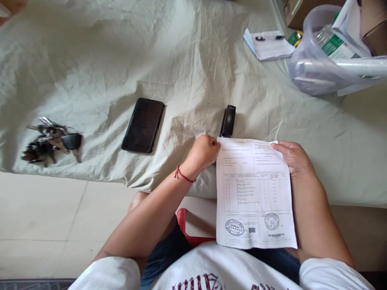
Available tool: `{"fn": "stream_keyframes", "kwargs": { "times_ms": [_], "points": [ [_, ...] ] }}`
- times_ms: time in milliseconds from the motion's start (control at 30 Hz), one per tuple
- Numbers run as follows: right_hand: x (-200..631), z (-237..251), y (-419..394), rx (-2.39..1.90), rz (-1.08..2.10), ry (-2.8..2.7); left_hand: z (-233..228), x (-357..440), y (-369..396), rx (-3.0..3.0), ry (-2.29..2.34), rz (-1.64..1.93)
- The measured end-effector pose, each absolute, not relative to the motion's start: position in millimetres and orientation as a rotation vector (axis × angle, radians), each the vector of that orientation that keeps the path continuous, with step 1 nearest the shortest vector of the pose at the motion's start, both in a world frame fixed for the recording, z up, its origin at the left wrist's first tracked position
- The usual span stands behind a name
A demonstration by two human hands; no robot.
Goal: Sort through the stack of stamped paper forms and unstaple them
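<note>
A printed paper form [255, 193] with a table and two round ink stamps hangs between my hands, over the cloth's front edge and my lap. My left hand [206, 151], closed, pinches its top left corner. At the top right corner my right hand [294, 156] grips the sheet, thumb on the front; the other fingers are hidden behind it. Just beyond the paper's top edge lies a black stapler [228, 121], its near end close to my left hand. A black phone [143, 125] rests face up to the left of that hand.
A bunch of keys [51, 141] lies at the far left of the pale green cloth [187, 52]. At the back right stands a translucent basket [308, 72] with a bottle and papers inside. Beside it are a notepad [272, 46] with a pen and a cardboard box [305, 12].
</note>
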State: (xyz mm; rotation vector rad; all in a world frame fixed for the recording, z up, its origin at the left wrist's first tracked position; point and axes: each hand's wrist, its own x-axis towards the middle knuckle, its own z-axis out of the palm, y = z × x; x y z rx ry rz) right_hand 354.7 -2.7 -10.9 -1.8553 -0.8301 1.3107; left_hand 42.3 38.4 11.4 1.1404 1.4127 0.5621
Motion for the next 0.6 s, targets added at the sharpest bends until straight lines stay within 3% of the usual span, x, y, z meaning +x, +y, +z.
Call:
{"fn": "stream_keyframes", "kwargs": {
  "times_ms": [333, 600],
  "points": [
    [359.5, -13.3, 6.4, -1.86, 1.138, -0.817, -0.5, 40.4, 40.3, 1.033, 1.342, 0.57],
    [352.2, -20.0, 5.8, -1.831, 1.091, -0.871, 17.0, 38.9, 38.3, 0.98, 1.281, 0.559]
  ]
}}
